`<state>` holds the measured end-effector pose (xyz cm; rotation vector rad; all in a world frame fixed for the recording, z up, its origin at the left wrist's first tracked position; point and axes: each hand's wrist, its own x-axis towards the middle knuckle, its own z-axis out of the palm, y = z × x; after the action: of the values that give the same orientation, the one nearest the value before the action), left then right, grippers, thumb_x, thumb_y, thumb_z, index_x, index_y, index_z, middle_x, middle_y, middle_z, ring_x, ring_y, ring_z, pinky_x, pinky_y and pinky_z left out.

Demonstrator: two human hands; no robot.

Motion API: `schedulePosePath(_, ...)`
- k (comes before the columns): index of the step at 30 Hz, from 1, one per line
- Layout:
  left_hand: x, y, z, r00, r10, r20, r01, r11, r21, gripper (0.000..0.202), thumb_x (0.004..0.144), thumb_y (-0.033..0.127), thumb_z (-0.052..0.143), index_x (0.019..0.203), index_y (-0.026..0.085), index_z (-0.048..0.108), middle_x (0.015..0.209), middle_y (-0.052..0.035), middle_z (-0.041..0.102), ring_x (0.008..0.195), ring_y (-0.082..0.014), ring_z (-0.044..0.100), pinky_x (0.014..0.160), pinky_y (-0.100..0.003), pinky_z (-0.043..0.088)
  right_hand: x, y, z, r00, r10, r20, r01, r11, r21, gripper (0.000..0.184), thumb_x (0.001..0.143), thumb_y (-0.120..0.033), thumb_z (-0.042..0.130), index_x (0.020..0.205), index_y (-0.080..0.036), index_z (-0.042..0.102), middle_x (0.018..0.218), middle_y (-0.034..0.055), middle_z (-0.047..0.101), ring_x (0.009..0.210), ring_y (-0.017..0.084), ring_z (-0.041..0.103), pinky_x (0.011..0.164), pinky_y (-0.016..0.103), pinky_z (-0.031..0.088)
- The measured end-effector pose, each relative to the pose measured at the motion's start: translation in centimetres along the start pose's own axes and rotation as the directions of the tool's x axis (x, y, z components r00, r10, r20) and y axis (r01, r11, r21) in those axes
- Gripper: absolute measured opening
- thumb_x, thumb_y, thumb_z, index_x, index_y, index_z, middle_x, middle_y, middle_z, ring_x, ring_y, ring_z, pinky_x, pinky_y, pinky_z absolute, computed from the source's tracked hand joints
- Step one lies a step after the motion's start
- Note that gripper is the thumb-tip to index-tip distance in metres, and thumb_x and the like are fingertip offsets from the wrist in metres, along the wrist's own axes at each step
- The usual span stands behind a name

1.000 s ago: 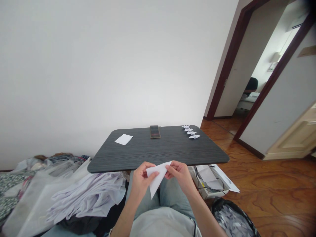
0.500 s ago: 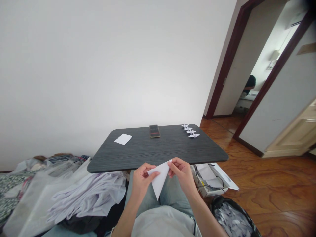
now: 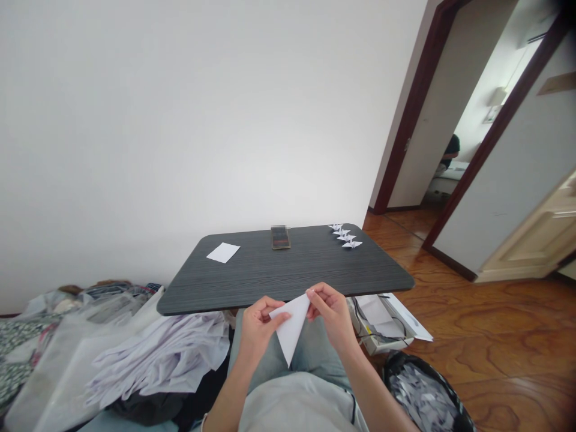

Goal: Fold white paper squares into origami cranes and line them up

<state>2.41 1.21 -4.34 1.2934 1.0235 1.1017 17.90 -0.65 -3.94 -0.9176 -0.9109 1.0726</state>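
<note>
A white sheet of paper, folded into a triangle, is held above my lap just in front of the table edge, one point hanging down. My left hand pinches its left corner between thumb and fingers. At the upper right corner, my right hand grips the paper between thumb and fingertips. On the dark table several folded paper cranes stand in a slanted row at the far right. White square paper lies flat at the left.
A phone-like dark rectangular object rests near the table's back edge. Right of my legs are a white box with cables and papers, and a black bag of paper scraps. Piled cloth lies at left. A person is partly visible through the doorway.
The view has shifted very slightly. Both hands keep their hold on the folded paper, with only a tiny movement of the right fingers at its upper corner.
</note>
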Motion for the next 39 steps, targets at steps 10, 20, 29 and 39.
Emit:
schedulePosePath(10,0.03,-0.27,-0.01,1.0,-0.004,0.008,0.004,1.0,0.006,0.024,0.06,0.032,0.075,0.071,0.016,0.061,0.06,0.0002,0.069,0.049,-0.011,0.055,0.047,-0.019,0.038,-0.05,0.09,-0.07,0.998,-0.037,-0.044,0.037,0.999,0.009,0.023,0.07,-0.036,0.07,0.065,-0.017,0.06,0.043,-0.0042,0.056,0.037,0.007,0.048,0.039,0.017,0.04)
schedulePosePath(20,-0.1,-0.3,0.06,1.0,0.004,-0.008,-0.004,1.0,-0.002,0.024,0.06,0.032,0.074,0.07,0.015,0.06,0.06,-0.0003,0.068,0.05,-0.0113,0.056,0.047,-0.019,0.039,-0.06,0.12,-0.16,0.997,-0.04,-0.061,0.039,0.999,-0.009,0.023,0.072,-0.038,0.067,0.067,-0.016,0.066,0.046,-0.0027,0.057,0.041,0.008,0.05,0.039,0.017,0.042)
schedulePosePath(29,-0.05,0.24,0.23,0.997,0.038,-0.072,-0.038,0.999,0.009,0.021,0.058,0.03,0.075,0.067,0.015,0.062,0.063,-0.0004,0.068,0.053,-0.0115,0.057,0.049,-0.019,0.04,-0.11,0.0,-0.12,0.997,-0.043,-0.068,0.043,0.999,-0.013,0.02,0.068,-0.035,0.07,0.068,-0.016,0.065,0.05,-0.0022,0.059,0.045,0.009,0.052,0.04,0.017,0.042)
schedulePosePath(39,-0.09,-0.03,0.2,0.998,0.025,-0.052,-0.025,1.0,0.011,0.022,0.059,0.03,0.075,0.068,0.015,0.062,0.062,-0.0008,0.069,0.051,-0.0112,0.056,0.048,-0.019,0.039,-0.2,-0.02,-0.16,0.993,-0.075,-0.096,0.072,0.997,-0.036,0.02,0.07,-0.036,0.068,0.067,-0.016,0.067,0.049,-0.0018,0.058,0.044,0.01,0.052,0.04,0.018,0.041)
